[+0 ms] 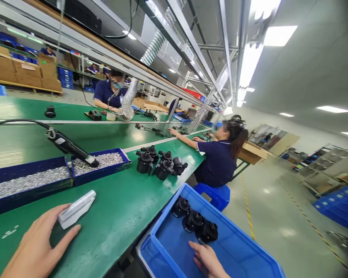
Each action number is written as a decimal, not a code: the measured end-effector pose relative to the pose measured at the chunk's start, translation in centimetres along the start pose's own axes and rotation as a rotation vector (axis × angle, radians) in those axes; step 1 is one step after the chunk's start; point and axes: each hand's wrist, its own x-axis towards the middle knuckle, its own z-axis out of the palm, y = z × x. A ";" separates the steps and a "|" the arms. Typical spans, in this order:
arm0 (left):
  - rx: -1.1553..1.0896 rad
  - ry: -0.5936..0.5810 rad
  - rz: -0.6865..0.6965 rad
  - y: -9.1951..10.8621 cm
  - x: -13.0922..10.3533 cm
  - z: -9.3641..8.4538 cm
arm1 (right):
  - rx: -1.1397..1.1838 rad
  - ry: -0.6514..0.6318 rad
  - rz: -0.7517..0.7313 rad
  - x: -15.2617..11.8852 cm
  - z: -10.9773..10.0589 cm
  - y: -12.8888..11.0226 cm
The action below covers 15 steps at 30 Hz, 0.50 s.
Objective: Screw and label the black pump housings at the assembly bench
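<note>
Three black pump housings (pixel 193 221) stand in a row inside the blue bin (pixel 237 251), just beyond the right fingers (pixel 199 248); the nearest is close to the forefinger tip. These fingers are loosely bent and grasp nothing. The left fingers (pixel 64 241) are spread around one white folded piece (pixel 78 208) above the worktop (pixel 104 227); the thumb stands apart from it, and whether the hidden fingers grip it I cannot tell.

Five more black housings (pixel 164 168) are clustered on the worktop, ahead of both hands and well apart from them. Beyond the left fingers are two dark blue trays (pixel 104 173) of small metal parts (pixel 31 183). One corded power tool (pixel 69 146) slants across the right-hand tray, its tip over the parts and its body blocking some from sight. Ahead of the right fingers, past the bin, one co-worker (pixel 217 158) sits on a blue stool (pixel 222 196), arms reaching over the worktop. A silver duct (pixel 130 96) hangs farther ahead, partly hiding another person (pixel 103 92).
</note>
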 end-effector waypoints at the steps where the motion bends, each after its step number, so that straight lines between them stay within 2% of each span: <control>1: -0.034 -0.015 -0.004 0.4 0.1 -0.2 | -0.008 -0.044 -0.008 -0.7 0.7 -0.5; 2: -0.069 -0.031 -0.009 0.8 0.2 -0.3 | -0.019 -0.095 -0.074 -1.4 1.5 -1.3; 3: -0.098 -0.037 -0.016 1.2 0.3 -0.4 | -0.035 -0.158 -0.202 -2.2 2.4 -2.4; 6: -0.147 -0.049 -0.065 1.9 0.8 -0.6 | -0.117 -0.383 -0.810 -4.9 6.6 -7.1; 8: -0.171 -0.036 -0.091 2.0 1.0 -0.7 | -0.198 -0.549 -1.098 -7.2 10.6 -10.8; 11: -0.212 -0.015 -0.126 1.7 1.1 -0.9 | -0.382 -0.851 -1.237 -10.7 17.5 -16.2; 15: -0.281 -0.003 -0.199 0.7 1.4 -1.4 | -0.555 -1.021 -1.302 -13.4 26.5 -21.8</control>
